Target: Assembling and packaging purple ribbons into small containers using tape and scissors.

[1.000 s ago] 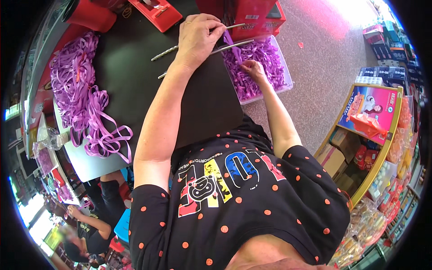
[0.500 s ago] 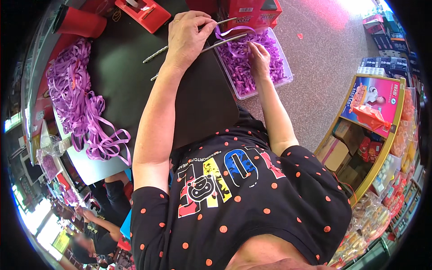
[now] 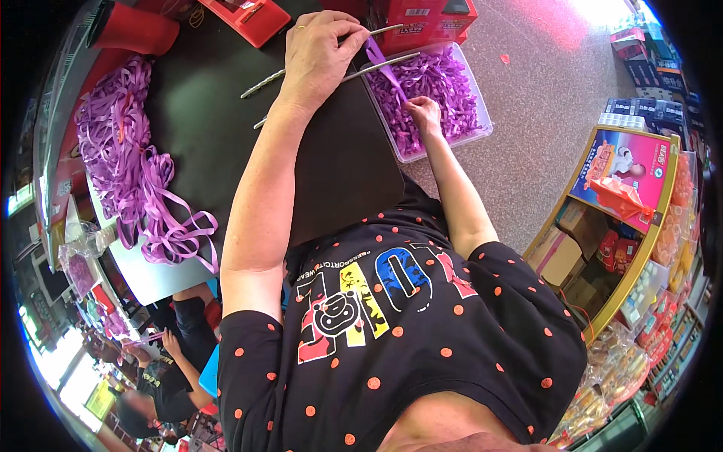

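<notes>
A purple ribbon (image 3: pixel 389 74) is stretched between my two hands. My left hand (image 3: pixel 320 56) pinches its upper end between thumb and fingers, above the black table top (image 3: pixel 331 177). Lower and to the right, my right hand (image 3: pixel 426 118) has its fingers closed on the other end. Below the ribbon stands a clear plastic bin (image 3: pixel 477 135) full of short purple ribbon pieces (image 3: pixel 444 83). A thin metal rod (image 3: pixel 263 84) passes under my left hand, and a second metal rod (image 3: pixel 382 65) lies alongside; both reach past the table edge toward the bin.
A heap of long purple ribbons (image 3: pixel 113 143) drapes over the table's left side. Behind are a red tape dispenser (image 3: pixel 252 22), a red cylinder (image 3: pixel 135 29) and red boxes (image 3: pixel 429 21). A display shelf (image 3: pixel 602 226) stands right; another person (image 3: pixel 162 384) sits lower left.
My right hand has drawn down and slightly left, pulling the ribbon from a loose loop into a taut strip. My left hand has shifted slightly right and up.
</notes>
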The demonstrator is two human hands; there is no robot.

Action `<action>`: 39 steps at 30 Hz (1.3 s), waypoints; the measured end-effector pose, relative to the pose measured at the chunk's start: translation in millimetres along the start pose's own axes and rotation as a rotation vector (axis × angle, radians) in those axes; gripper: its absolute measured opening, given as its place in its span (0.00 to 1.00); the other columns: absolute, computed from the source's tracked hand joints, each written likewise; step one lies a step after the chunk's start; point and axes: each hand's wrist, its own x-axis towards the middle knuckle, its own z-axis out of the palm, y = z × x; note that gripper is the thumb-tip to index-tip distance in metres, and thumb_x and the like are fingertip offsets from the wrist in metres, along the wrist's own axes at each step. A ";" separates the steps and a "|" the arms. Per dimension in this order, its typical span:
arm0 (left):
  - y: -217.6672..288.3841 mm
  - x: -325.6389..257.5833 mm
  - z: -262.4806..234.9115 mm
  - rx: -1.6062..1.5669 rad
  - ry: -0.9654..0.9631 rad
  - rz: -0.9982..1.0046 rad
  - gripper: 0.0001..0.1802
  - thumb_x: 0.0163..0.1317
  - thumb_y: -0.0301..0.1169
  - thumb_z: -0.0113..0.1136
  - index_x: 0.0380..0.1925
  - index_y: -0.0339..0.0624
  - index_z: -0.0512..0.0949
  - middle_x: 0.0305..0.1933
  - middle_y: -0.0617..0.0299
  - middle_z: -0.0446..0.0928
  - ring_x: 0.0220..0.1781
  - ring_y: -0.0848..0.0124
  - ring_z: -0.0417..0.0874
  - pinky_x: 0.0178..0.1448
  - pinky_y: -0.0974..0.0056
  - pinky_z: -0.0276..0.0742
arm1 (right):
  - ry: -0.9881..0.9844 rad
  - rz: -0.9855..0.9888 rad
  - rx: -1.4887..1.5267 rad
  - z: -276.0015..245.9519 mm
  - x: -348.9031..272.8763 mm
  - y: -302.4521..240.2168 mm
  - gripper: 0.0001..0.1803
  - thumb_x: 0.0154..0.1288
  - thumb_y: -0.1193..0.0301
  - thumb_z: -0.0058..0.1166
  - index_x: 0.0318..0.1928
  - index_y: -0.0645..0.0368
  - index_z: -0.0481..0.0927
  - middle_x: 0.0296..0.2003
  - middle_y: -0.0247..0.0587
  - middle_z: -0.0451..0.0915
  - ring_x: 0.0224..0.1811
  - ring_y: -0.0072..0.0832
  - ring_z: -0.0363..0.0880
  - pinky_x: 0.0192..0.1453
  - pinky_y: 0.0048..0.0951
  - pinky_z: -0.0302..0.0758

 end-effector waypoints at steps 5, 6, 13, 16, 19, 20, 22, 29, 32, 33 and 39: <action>3.8 1.2 -4.3 0.028 -0.061 -0.010 0.11 0.58 0.37 0.60 0.35 0.44 0.83 0.43 0.65 0.80 0.51 0.64 0.74 0.57 0.63 0.69 | -0.006 -0.045 0.028 8.1 -2.4 12.4 0.12 0.48 0.63 0.61 0.31 0.56 0.84 0.29 0.44 0.84 0.35 0.34 0.83 0.44 0.33 0.76; 3.4 1.4 -4.1 0.031 -0.063 -0.006 0.11 0.58 0.37 0.60 0.35 0.43 0.83 0.43 0.65 0.80 0.51 0.64 0.74 0.57 0.63 0.69 | -0.019 -0.069 0.025 9.4 -5.1 14.3 0.12 0.48 0.63 0.60 0.32 0.56 0.84 0.29 0.43 0.83 0.35 0.34 0.83 0.43 0.34 0.76; 0.5 1.2 -2.3 0.028 -0.045 0.019 0.11 0.58 0.37 0.60 0.34 0.43 0.83 0.43 0.65 0.80 0.50 0.63 0.76 0.56 0.62 0.70 | -0.088 -0.617 -0.164 -2.0 -35.2 20.5 0.05 0.55 0.72 0.56 0.33 0.56 0.77 0.30 0.44 0.80 0.35 0.41 0.80 0.40 0.39 0.75; -1.9 0.2 -1.0 0.045 -0.019 0.042 0.10 0.57 0.36 0.60 0.33 0.43 0.83 0.43 0.66 0.81 0.49 0.63 0.76 0.55 0.61 0.70 | -0.175 -0.827 -0.182 -17.6 -58.9 23.3 0.06 0.58 0.71 0.55 0.36 0.54 0.81 0.34 0.41 0.79 0.39 0.41 0.78 0.42 0.39 0.74; -2.0 0.3 0.6 0.043 -0.008 0.039 0.10 0.57 0.36 0.60 0.33 0.42 0.83 0.43 0.67 0.81 0.50 0.62 0.76 0.55 0.61 0.70 | -0.216 -0.812 -0.137 -36.7 -82.9 30.2 0.08 0.58 0.70 0.57 0.38 0.55 0.82 0.35 0.41 0.79 0.40 0.40 0.77 0.45 0.38 0.74; -2.7 0.3 1.3 0.041 0.001 0.038 0.10 0.57 0.36 0.60 0.33 0.42 0.83 0.43 0.67 0.81 0.50 0.62 0.76 0.55 0.61 0.70 | -0.218 -0.766 -0.081 -43.6 -92.2 31.3 0.09 0.57 0.69 0.58 0.39 0.56 0.82 0.36 0.41 0.78 0.41 0.40 0.77 0.46 0.37 0.74; -3.4 0.1 4.0 0.048 -0.005 0.035 0.10 0.58 0.36 0.59 0.33 0.43 0.83 0.44 0.67 0.80 0.51 0.62 0.75 0.56 0.60 0.69 | -0.176 -0.779 -0.080 -58.4 -110.2 39.9 0.10 0.56 0.69 0.60 0.38 0.56 0.82 0.38 0.41 0.78 0.42 0.40 0.76 0.47 0.37 0.73; -5.0 -1.3 2.3 0.088 -0.003 -0.001 0.12 0.59 0.39 0.58 0.33 0.44 0.83 0.47 0.68 0.79 0.53 0.62 0.73 0.58 0.59 0.66 | 0.006 -1.021 -0.332 -129.3 -204.6 -10.5 0.10 0.47 0.71 0.65 0.34 0.52 0.84 0.44 0.34 0.79 0.45 0.34 0.74 0.50 0.35 0.70; -5.5 -0.8 4.4 0.101 0.002 0.007 0.12 0.60 0.39 0.57 0.33 0.43 0.83 0.47 0.68 0.79 0.54 0.62 0.73 0.58 0.58 0.66 | -0.001 -1.110 -0.234 -145.4 -233.4 -39.8 0.12 0.42 0.75 0.67 0.32 0.55 0.83 0.40 0.32 0.82 0.38 0.31 0.75 0.44 0.30 0.71; -4.5 -0.5 4.4 0.101 -0.005 0.005 0.13 0.60 0.39 0.57 0.33 0.43 0.83 0.47 0.68 0.79 0.54 0.62 0.73 0.59 0.58 0.65 | 0.002 -1.120 -0.240 -145.9 -237.1 -41.0 0.12 0.42 0.75 0.67 0.32 0.55 0.83 0.40 0.32 0.82 0.38 0.31 0.75 0.44 0.30 0.71; -4.0 0.6 7.3 0.123 0.006 0.018 0.13 0.61 0.39 0.55 0.33 0.43 0.84 0.48 0.67 0.78 0.54 0.61 0.73 0.58 0.57 0.65 | -0.011 -0.890 -0.097 -142.8 -251.4 -37.9 0.17 0.41 0.80 0.67 0.38 0.59 0.82 0.31 0.37 0.82 0.30 0.32 0.76 0.37 0.29 0.73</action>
